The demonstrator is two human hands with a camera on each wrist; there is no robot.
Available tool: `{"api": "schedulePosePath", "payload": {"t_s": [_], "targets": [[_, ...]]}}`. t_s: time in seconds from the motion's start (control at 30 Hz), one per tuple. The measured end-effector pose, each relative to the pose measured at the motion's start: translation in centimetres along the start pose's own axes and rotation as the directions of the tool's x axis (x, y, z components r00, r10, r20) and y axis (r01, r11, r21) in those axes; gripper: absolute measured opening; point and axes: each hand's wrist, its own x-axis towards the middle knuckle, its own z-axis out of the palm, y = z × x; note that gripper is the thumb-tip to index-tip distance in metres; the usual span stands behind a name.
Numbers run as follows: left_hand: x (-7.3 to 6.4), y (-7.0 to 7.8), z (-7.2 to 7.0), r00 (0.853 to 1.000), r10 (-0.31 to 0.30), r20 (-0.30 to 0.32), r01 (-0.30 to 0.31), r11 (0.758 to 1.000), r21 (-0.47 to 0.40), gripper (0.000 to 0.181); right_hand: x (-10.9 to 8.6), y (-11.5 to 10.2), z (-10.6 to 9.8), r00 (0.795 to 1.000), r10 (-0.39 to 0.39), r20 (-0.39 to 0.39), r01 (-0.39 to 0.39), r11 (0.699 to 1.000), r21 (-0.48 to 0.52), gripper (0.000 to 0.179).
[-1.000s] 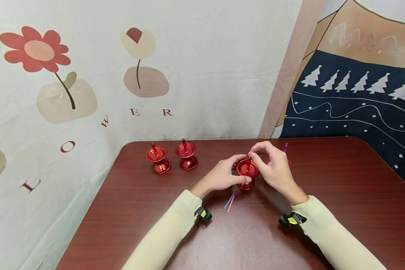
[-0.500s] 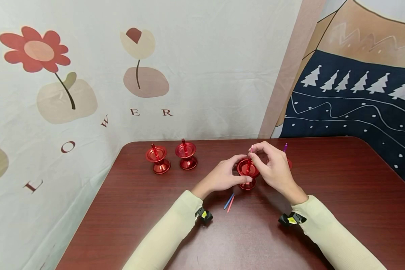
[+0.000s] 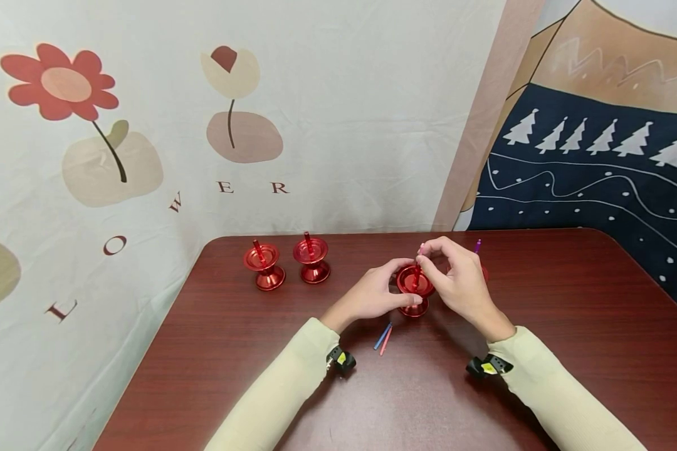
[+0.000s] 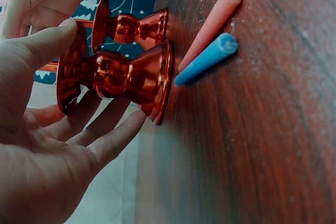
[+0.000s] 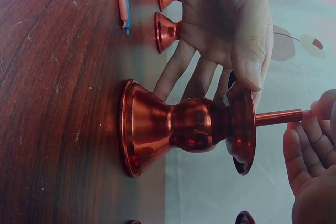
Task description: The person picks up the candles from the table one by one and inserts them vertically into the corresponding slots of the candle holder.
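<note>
Gripping holder [image 5: 192, 124] in left hand [image 3: 367, 293], pinching pink candle [image 5: 307, 114] in right hand [image 3: 457, 279]. Likely done: purple candle [image 3: 477, 245]; to go: two bare holders [image 3: 267, 269] [image 3: 313, 266] near table's [image 3: 203, 369] far-left corner.

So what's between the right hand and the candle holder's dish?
A red tube, topped by a pink candle that the right hand pinches. The right wrist view shows this.

Red holder [image 5: 147, 129]: glossy metal. Tabletop [image 3: 203, 376]: shiny wood grain. Blue stick [image 4: 210, 59]: matt. Backdrop [image 3: 350, 94]: cloth.
</note>
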Motion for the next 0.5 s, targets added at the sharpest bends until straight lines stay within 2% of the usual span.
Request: {"api": "schedulePosePath", "payload": {"t_s": [0.1, 0.13, 0.23, 0.33, 0.37, 0.5], "targets": [[0.0, -0.1, 0.0, 1.0, 0.0, 0.003, 0.0, 1.0, -0.009, 0.077, 0.0, -0.1, 0.0, 1.0, 0.006, -0.007, -0.005, 1.0, 0.01, 0.017], [0.4, -1.2, 0.5, 1.0, 0.017, -0.005, -0.017, 1.0, 0.0, 0.08, 0.0, -0.1, 0.1, 1.0, 0.009, -0.009, -0.009, 1.0, 0.012, 0.017], [0.5, -1.3, 0.6, 1.0, 0.016, -0.004, -0.016, 1.0, -0.001, 0.079, 0.0, -0.1, 0.1, 1.0, 0.019, -0.015, -0.019, 1.0, 0.013, 0.016], [0.5, -1.2, 0.6, 1.0, 0.014, -0.006, -0.014, 1.0, 0.005, 0.079, 0.0, -0.1, 0.1, 1.0, 0.029, -0.011, -0.029, 1.0, 0.002, 0.016], [0.2, -0.2, 0.1, 1.0, -0.004, 0.001, 0.004, 1.0, -0.008, 0.076, 0.0, 0.0, 0.1, 0.999, 0.031, -0.008, -0.031, 1.0, -0.003, 0.016], [0.1, 0.0, 0.1, 1.0, -0.005, 0.0, 0.005, 1.0, -0.005, 0.077, 0.0, 0.0, -0.1, 1.0, 0.031, 0.006, -0.03, 0.999, -0.022, 0.019]]}}
